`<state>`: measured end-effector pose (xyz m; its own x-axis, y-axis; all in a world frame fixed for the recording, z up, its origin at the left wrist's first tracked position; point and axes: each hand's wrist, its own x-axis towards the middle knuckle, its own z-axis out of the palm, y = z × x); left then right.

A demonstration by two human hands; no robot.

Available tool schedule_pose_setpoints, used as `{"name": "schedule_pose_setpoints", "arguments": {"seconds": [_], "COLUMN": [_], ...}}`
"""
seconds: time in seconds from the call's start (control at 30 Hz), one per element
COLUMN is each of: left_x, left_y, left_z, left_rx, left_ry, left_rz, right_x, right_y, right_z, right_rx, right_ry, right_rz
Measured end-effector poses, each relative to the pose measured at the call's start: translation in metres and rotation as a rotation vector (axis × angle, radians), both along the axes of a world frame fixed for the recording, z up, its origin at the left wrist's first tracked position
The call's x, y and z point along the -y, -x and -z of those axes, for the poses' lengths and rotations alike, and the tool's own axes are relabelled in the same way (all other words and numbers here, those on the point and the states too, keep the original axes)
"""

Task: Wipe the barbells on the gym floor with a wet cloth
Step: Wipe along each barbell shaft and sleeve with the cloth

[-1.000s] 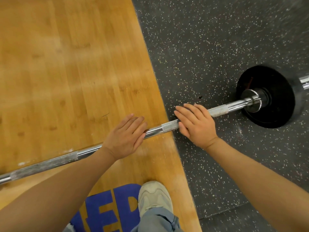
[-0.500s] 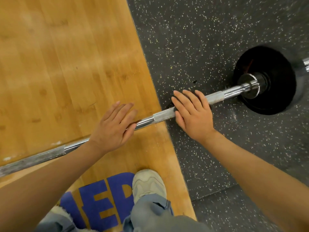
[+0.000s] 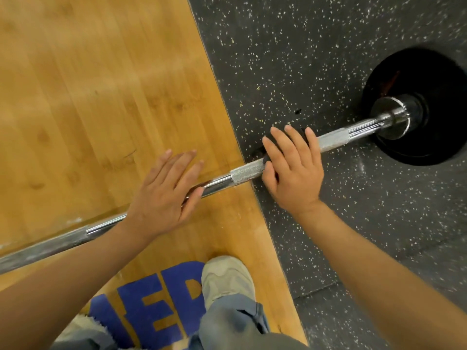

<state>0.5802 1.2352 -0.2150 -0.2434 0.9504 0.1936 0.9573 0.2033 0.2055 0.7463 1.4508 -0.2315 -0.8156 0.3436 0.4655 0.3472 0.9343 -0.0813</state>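
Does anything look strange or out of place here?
Both hands, left and right, rest bare on the barbell; no wet cloth shows under them. White scuffs mark the wooden floor near the bar.

A chrome barbell [image 3: 222,180] lies on the floor, running from about 8 o'clock at the left edge up to 2 o'clock on the right. Its shaft is smooth and shiny in parts, with rough knurled bands near the middle and toward the right. The left stretch crosses the wooden platform; the right stretch lies over the speckled rubber. A black round plate [image 3: 434,107] sits on the right sleeve, against a chrome collar.
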Motion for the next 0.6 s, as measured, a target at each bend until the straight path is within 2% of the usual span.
{"name": "schedule_pose_setpoints", "arguments": {"seconds": [0.07,0.17,0.27,0.43,0.53,0.6], "left_x": [0.000,0.000,0.000,0.001,0.001,0.001], "left_y": [0.000,0.000,0.001,-0.001,-0.002,-0.002], "left_z": [-0.001,-0.001,-0.001,0.000,0.001,0.001], "left_rx": [-0.004,-0.008,0.003,-0.012,-0.016,-0.011], "left_ry": [0.004,0.004,0.008,0.009,0.026,0.032], "left_rz": [0.000,-0.001,-0.003,-0.012,-0.002,-0.004], "right_x": [0.028,0.048,0.024,-0.020,0.007,0.029], "right_y": [0.018,0.030,0.021,-0.002,0.014,0.027], "right_z": [0.000,-0.002,-0.006,-0.004,-0.001,0.000], "right_rx": [-0.058,-0.018,0.065,-0.026,-0.107,-0.125], "right_ry": [0.104,0.111,0.029,0.028,0.091,0.137], "right_rz": [0.122,-0.059,-0.178,0.056,0.276,0.309]}}
